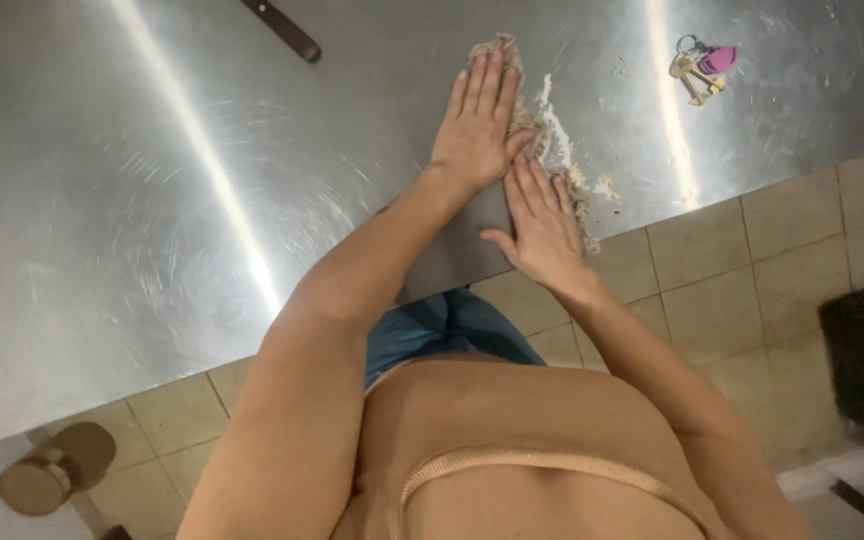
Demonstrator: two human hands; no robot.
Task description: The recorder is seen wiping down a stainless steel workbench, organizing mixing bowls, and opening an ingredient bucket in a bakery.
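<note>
A long rope of pale, rough dough (500, 48) lies on the steel table (152, 200), running from the far side toward the near edge. My left hand (477, 125) rests flat on its upper part, fingers straight and together. My right hand (544, 222) lies flat on the lower part near the table edge, fingers spread a little. Most of the dough is hidden under both palms; ragged bits show at the far end and beside my right hand (584, 215).
Flour and crumbs (552, 115) streak the steel to the right of the dough. A bunch of keys with a pink tag (702, 68) lies at the far right. A dark handle (282, 28) lies at the top. Tiled floor (752, 260) and a round wooden stool (57, 468) are below.
</note>
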